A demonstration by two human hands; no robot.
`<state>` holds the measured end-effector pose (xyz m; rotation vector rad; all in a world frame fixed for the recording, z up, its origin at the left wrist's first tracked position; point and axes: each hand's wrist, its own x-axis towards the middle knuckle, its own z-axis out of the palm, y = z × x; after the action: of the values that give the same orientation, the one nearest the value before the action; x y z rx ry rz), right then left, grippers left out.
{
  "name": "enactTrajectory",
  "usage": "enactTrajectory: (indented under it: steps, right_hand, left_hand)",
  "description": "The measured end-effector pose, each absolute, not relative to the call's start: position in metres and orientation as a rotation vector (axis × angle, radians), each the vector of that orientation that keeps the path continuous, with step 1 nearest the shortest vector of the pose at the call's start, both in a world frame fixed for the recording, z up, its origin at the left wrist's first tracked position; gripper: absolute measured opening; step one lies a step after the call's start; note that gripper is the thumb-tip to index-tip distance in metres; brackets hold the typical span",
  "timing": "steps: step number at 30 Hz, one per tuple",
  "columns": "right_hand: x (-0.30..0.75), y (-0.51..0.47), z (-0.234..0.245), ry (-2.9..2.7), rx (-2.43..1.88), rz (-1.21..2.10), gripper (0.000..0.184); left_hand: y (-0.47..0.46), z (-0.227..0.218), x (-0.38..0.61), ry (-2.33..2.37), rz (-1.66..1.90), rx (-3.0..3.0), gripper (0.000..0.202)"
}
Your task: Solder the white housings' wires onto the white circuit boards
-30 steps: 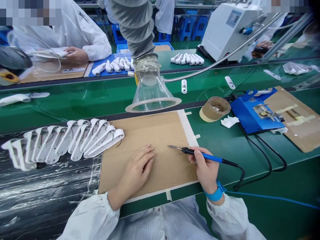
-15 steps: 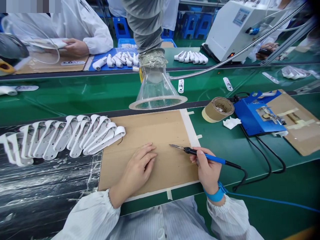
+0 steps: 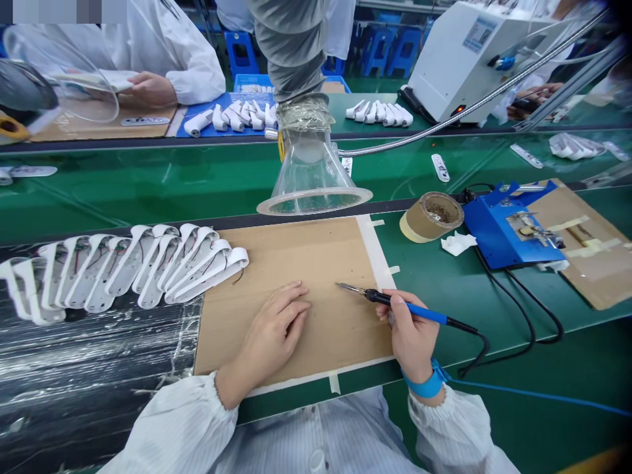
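Note:
My left hand (image 3: 276,329) lies flat on the cardboard sheet (image 3: 291,253), fingers stretched out and holding nothing. In my right hand (image 3: 412,329) is a soldering iron (image 3: 407,306) with a blue and black handle, gripped like a pen. Its metal tip points left, over the cardboard and to the right of my left fingers. A blue strap circles my right wrist. Left of the cardboard, several white curved plastic housings (image 3: 165,270) with thin wires lie in a row on black film.
A clear fume hood (image 3: 313,174) hangs above the cardboard's far edge. At the right stand a cardboard ring tub (image 3: 427,220), a crumpled white tissue (image 3: 458,243) and a blue machine (image 3: 508,230). White parts lie on the green conveyor (image 3: 197,181). A co-worker sits across it.
The parts on the conveyor have shifted to the left. Both my hands and the soldering iron stay in nearly the same place.

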<state>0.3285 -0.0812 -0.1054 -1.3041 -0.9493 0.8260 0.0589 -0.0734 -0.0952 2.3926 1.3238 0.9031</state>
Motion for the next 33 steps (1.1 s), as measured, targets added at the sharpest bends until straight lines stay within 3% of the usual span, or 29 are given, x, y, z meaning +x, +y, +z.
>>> enactTrajectory:
  steps: [6,15,33]
  right_hand:
    - [0.341,-0.074,-0.103,-0.890,-1.268,0.748,0.025]
    - [0.397,-0.017,-0.061,-0.656,-1.161,0.298,0.031]
    - [0.439,0.025,-0.063,-0.223,-1.163,0.670,0.049]
  left_hand:
    - [-0.073,-0.097,0.057,1.327,0.919,2.404,0.020]
    - [-0.067,-0.104,0.052,1.305,0.967,2.453,0.022]
    - [-0.062,-0.116,0.046,1.290,1.039,2.512,0.026]
